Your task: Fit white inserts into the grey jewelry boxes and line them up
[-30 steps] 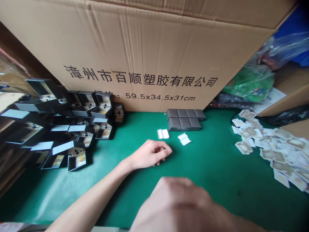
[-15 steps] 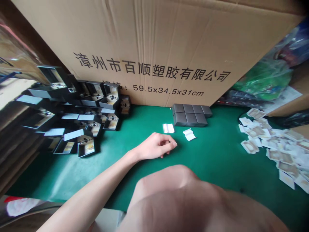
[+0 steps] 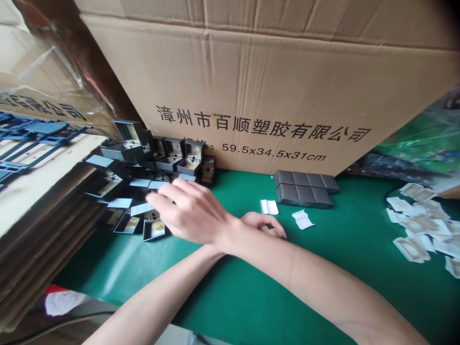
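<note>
My right hand reaches across to the left, over my left wrist. Its fingers are stretched out and slightly apart, beside a small dark hinged box that stands with its lid up; no object shows in them. My left hand rests on the green tabletop with fingers curled and tips close together, and nothing visible in it. Just beyond the left hand lie two bent white pieces, one white insert and another white insert. Part of the left hand is hidden by the right wrist.
Several open dark boxes are piled at the left. Closed grey boxes stand in rows against a big carton. White and beige inserts lie heaped at the right. Stacked cardboard borders the green tabletop.
My right hand has swung from the near foreground over to the left, crossing above my left wrist toward the open boxes. The left hand stays on the table. The camera view has shifted left.
</note>
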`<state>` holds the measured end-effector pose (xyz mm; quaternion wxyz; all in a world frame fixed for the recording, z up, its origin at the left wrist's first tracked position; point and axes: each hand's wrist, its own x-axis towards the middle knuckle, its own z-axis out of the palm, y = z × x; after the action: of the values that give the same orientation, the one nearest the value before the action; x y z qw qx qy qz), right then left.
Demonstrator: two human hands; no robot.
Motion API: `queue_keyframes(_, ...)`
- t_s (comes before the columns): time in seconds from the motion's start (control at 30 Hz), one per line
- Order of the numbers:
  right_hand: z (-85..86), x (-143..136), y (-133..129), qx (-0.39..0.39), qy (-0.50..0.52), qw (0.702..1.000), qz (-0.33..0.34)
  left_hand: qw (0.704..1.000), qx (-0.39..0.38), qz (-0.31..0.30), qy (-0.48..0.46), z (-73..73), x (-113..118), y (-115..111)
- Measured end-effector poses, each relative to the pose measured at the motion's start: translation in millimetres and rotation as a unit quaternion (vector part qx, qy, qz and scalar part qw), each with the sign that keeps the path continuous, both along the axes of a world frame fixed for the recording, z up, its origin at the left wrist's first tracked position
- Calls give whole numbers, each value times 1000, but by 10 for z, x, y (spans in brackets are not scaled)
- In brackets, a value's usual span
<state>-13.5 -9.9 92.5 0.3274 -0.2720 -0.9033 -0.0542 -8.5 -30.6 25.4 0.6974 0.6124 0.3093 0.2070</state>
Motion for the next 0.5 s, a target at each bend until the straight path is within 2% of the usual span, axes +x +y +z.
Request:
queue_keyframes(0.1, 176, -361, 239, 26, -3, 996, -87, 993, -63, -26, -101, 36, -90, 8)
queue_keyframes(0.2, 296, -657, 512, 24, -7, 991, -134, 988, -72, -39, -133, 73, -148, 5)
queue_keyframes(0.27, 316, -783, 663, 46, 4, 992, -120, 984, -76, -46, -153, 76, -158, 4)
queue_keyframes(0.33, 297, -854, 762, 35, -4, 993, -115, 983, -75, -48, -162, 59, -151, 10)
queue_keyframes(0.5, 263, -882, 816, 24, -41, 993, -106, 981, -63, -53, -178, -27, -123, 43)
